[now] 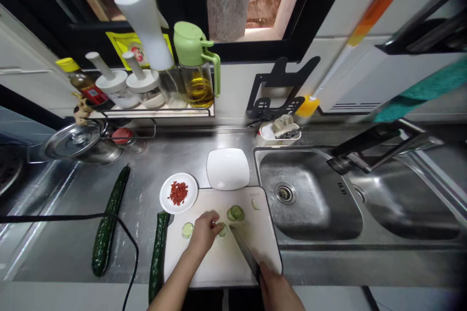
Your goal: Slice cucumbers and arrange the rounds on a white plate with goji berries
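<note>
Head camera: a steel counter (82,189) spans the view, with a double sink (306,184) set into its right part. In front of me lies a white cutting board (204,272), squarely between my hands, presumably for easy reach by both. A long cucumber (109,226) rests on the counter at the far left; a second cucumber (157,252) lies along the board's left edge, likely there to leave the board's middle usable. Behind the board sit a bare white dish (228,169) and a smaller plate (164,194), which keeps some red berries (178,193) gathered.

My right hand (275,285) is wrapped around the knife (246,250) at its handle end, blade slanting inward and away, which seems to keep the edge off the fingers. My left hand (206,227) has its fingers bent and nearly together beside a cucumber slice (223,229); I cannot tell whether they pinch it. Beyond the knife tip is an overlapping slice pile (236,213), perhaps grouped for tidiness.
</note>
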### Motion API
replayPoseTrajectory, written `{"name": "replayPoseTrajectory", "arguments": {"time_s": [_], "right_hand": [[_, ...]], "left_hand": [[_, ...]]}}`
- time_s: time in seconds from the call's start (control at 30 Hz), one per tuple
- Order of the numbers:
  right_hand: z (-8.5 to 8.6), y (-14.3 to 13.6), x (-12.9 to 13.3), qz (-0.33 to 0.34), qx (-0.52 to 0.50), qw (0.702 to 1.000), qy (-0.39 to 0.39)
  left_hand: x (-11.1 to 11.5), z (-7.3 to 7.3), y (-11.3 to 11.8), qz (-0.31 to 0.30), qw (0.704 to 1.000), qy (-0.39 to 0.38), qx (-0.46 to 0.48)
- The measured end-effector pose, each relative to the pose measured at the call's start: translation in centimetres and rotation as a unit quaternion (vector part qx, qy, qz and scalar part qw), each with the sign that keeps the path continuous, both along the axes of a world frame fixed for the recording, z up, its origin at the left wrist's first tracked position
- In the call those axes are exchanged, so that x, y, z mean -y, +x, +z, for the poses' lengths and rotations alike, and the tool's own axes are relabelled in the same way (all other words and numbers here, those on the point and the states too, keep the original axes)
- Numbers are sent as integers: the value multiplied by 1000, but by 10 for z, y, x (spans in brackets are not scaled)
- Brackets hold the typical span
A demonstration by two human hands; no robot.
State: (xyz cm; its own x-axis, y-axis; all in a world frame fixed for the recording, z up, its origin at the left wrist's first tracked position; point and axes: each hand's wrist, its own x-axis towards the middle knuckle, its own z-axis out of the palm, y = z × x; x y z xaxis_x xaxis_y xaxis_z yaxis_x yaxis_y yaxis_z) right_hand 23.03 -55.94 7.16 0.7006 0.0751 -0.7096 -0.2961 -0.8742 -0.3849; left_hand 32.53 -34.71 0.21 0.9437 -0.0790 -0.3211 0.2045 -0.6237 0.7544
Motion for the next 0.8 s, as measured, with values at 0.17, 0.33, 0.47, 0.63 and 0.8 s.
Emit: {"name": "replayPoseTrajectory", "arguments": {"time_s": [0.17,0.33,0.47,0.63,0.8], "right_hand": [[-5,-3,-12,44,-28,998,-47],[-2,1,-21,78,-18,995,-55],[2,5,-27,87,-11,993,-77],[6,10,-33,92,-17,992,-84],[9,12,-37,87,-29,993,-75]], "left_hand": [[3,-14,-17,99,994,-50,18],[9,-12,-24,113,990,-5,88],[14,-8,-23,118,988,21,93],[13,-10,-22,107,990,45,83],[12,-13,-21,104,991,51,71]]}}
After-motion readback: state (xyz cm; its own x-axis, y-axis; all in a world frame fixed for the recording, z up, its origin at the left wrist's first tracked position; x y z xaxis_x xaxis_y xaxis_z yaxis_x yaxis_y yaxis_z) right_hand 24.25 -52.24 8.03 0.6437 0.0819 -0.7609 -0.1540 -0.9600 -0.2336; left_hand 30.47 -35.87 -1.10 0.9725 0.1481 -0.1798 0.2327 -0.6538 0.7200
